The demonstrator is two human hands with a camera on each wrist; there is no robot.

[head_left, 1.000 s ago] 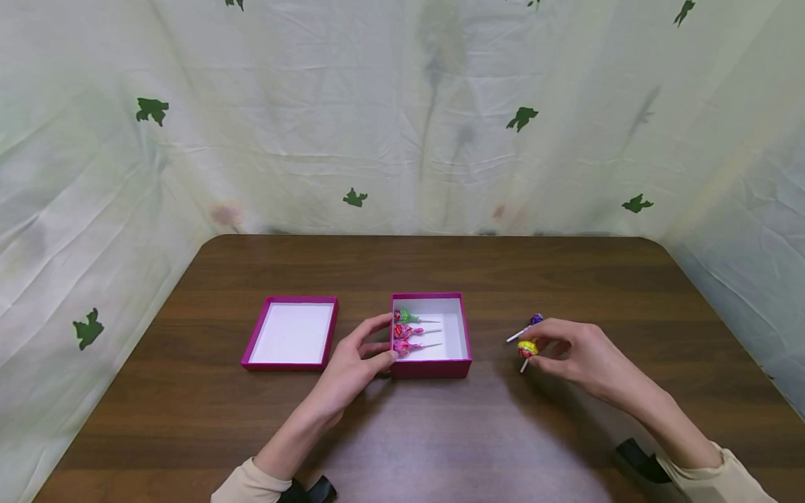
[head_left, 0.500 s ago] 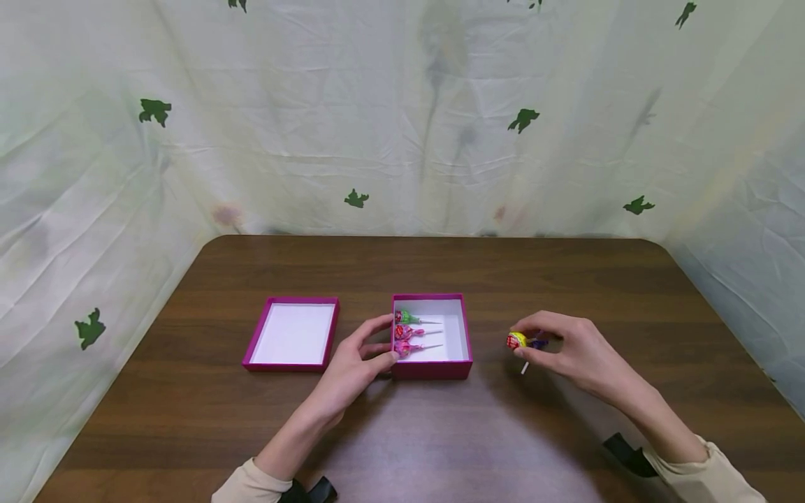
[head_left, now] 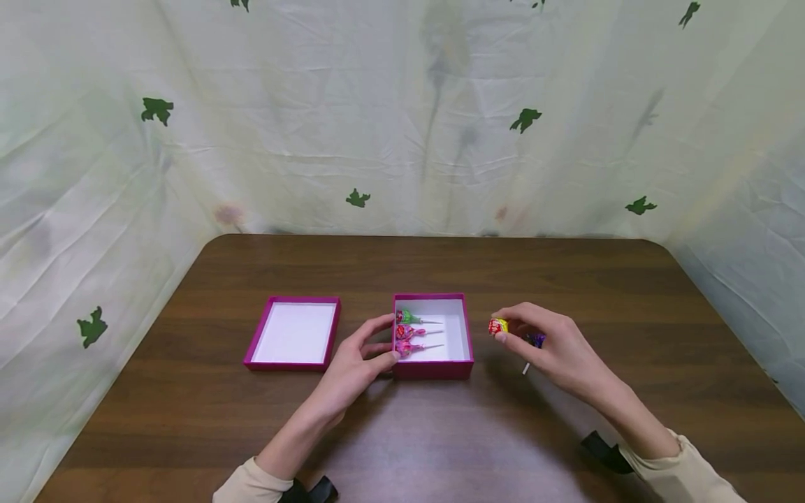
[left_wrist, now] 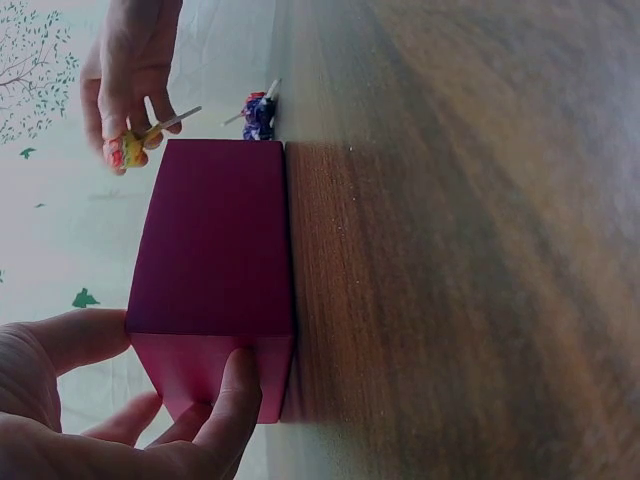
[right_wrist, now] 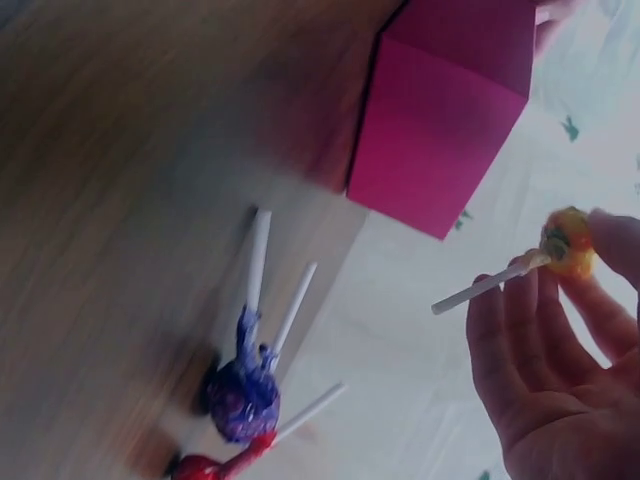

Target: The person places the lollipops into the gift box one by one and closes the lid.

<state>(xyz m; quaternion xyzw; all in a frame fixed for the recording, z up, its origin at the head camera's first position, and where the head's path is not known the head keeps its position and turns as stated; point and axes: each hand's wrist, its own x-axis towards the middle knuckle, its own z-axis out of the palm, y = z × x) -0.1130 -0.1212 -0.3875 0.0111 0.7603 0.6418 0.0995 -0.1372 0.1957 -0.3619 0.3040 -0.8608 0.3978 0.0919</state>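
Observation:
My left hand (head_left: 355,360) rests on the left wall of a magenta box (head_left: 434,370), its thumb at the near corner of the rim. Inside the box lie a green lollipop (head_left: 405,317) and two pink lollipops (head_left: 409,332), sticks pointing right. My right hand (head_left: 553,342) pinches a yellow and red lollipop (right_wrist: 568,243) by its candy head, just right of the box and above the table. Its white stick points away from the fingertips. Below this hand, purple lollipops (right_wrist: 243,400) and a red lollipop (right_wrist: 200,466) lie on the table, mostly hidden in the head view.
A magenta lid (head_left: 295,334) with a white inside lies left of the box. The brown wooden table (head_left: 415,433) reaches back to a pale curtain (head_left: 402,140) with green leaf shapes. Black straps (head_left: 606,453) sit at both wrists.
My right hand has picked up the yellow lollipop and carried it left, toward the box, and a little up. My left hand and the box stay in place.

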